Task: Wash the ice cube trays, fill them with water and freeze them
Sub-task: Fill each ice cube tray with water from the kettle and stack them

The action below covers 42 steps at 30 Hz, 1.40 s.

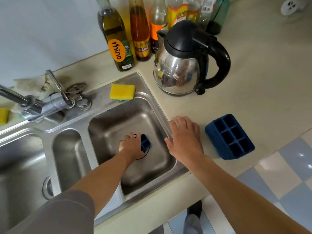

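Hiding most of tray (pixel 145 144), left hand (pixel 130 144)

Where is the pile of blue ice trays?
In the head view, the pile of blue ice trays sits on the counter at the right, just right of the right hand and nearer the camera than the kettle.

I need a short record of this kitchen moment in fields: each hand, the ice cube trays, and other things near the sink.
left hand: holds a blue tray low in the sink basin
right hand: rests flat on the counter beside the basin
tray stack: blue, on the counter, right of the right hand, untouched
sponge: yellow, on the basin's rim
kettle: on the counter, behind the hands
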Each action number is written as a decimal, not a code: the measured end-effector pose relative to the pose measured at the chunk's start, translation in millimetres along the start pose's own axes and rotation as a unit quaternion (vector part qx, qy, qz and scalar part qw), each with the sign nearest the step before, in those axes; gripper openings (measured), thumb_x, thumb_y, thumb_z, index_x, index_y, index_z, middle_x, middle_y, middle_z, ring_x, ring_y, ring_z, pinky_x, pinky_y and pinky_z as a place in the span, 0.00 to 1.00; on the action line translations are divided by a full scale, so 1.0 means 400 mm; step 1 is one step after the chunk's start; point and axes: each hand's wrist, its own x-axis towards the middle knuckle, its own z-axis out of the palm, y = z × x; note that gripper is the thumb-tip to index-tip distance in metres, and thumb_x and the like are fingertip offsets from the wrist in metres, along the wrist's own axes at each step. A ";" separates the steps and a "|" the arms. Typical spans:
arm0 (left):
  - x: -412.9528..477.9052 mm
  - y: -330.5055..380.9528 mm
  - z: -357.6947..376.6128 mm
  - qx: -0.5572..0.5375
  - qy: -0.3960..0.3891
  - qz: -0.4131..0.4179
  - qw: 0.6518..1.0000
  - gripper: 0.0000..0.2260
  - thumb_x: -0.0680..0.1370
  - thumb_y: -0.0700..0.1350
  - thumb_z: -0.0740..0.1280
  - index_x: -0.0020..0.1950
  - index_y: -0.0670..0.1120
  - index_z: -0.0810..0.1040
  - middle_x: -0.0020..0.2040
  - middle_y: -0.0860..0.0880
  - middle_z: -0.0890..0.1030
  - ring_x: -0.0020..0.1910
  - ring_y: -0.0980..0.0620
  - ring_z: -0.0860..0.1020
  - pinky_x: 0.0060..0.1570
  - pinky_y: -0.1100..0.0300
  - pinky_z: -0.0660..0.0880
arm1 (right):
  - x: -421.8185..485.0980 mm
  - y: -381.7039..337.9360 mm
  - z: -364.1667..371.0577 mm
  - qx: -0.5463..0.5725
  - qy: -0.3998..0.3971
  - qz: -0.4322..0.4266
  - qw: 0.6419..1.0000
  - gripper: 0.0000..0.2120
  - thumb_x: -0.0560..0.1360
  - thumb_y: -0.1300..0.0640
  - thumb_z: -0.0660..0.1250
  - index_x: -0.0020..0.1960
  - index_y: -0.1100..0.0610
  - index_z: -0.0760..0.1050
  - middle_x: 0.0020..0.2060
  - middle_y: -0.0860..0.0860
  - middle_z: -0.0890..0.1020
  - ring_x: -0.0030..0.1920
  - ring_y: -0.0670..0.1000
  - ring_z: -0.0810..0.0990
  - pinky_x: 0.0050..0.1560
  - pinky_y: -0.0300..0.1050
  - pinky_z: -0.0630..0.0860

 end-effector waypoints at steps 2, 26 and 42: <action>-0.001 0.001 0.005 -0.001 -0.001 -0.003 1.000 0.32 0.75 0.54 0.71 0.74 0.47 0.61 0.68 0.40 0.69 0.64 0.39 0.71 0.60 0.43 0.75 | 0.000 0.000 -0.001 -0.002 -0.003 -0.002 1.000 0.27 0.78 0.40 0.63 0.71 0.53 0.65 0.70 0.55 0.69 0.70 0.58 0.66 0.67 0.58 0.69; -0.088 -0.071 -0.086 -0.206 0.062 -0.062 0.975 0.35 0.76 0.62 0.71 0.74 0.48 0.60 0.67 0.42 0.75 0.63 0.39 0.76 0.54 0.44 0.76 | 0.011 0.015 -0.061 0.010 -0.076 -0.037 0.996 0.30 0.78 0.37 0.62 0.73 0.53 0.64 0.71 0.53 0.69 0.70 0.55 0.67 0.67 0.55 0.71; -0.216 0.072 -0.379 -0.569 0.118 -0.025 0.813 0.10 0.83 0.46 0.65 0.55 0.41 0.80 0.50 0.39 0.85 0.45 0.43 0.84 0.49 0.49 0.80 | 0.175 0.264 -0.421 0.483 0.257 0.165 0.820 0.19 0.77 0.35 0.64 0.52 0.52 0.73 0.44 0.46 0.78 0.43 0.42 0.77 0.41 0.37 0.71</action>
